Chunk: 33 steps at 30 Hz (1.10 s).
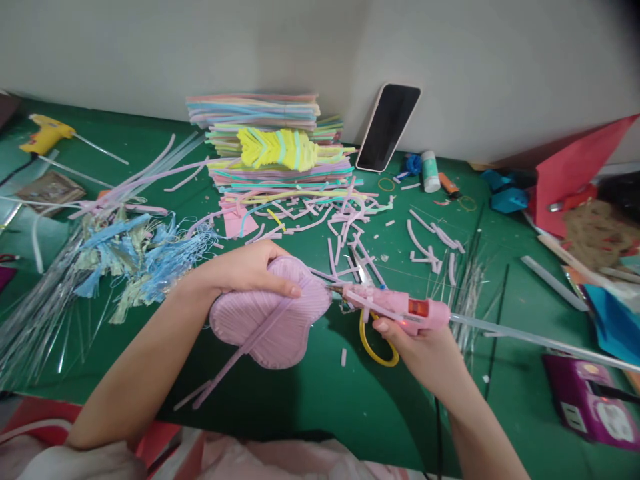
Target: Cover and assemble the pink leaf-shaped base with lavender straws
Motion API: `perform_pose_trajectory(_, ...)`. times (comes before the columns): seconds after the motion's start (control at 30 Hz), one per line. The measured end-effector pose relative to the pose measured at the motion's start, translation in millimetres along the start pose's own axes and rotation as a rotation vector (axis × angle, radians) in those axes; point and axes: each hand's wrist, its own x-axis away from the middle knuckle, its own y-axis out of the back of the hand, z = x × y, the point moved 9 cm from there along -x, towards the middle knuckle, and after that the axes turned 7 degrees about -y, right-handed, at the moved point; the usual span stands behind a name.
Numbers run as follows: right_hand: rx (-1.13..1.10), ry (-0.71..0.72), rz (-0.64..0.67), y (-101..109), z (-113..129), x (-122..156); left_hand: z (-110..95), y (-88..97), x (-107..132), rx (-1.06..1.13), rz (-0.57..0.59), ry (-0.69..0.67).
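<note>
My left hand (263,270) is closed on a lilac padded piece (280,333) with rounded lobes, its surface ribbed with rows of pipe cleaner. Two loose lilac pipe cleaners (235,357) trail across it toward the lower left. In my right hand (415,350) is a pink hot glue gun (395,303), with a long clear glue stick (500,331) out of its back. The gun's nozzle is at the right edge of the lilac piece; whether it touches cannot be made out. Yellow-handled scissors (379,347) lie on the table beneath the gun.
Pipe cleaner bundles (255,110) and lilac offcuts (345,220) lie behind my hands. A phone (389,127) leans on the wall. Blue tassels (145,247) are at left, near a yellow glue gun (47,135). At right lie thin wires (465,293) and a purple box (590,400).
</note>
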Motion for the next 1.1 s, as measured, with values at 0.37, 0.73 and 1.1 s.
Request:
perform_pose_trajectory(0.37,0.035,-0.006,-0.038,3.0,0.8,0.6,3.0,2.3,-1.1,-0.022,-0.001,0.007)
perform_pose_trajectory(0.73,0.106,-0.008,-0.059,3.2,-2.7,0.6,4.5,9.3,-2.3,-0.038,-0.055,-0.009)
perform_pose_trajectory(1.1,0.139,0.021,-0.111,6.1,4.7,2.7,10.5,11.3,-1.4,-0.019,-0.084,0.031)
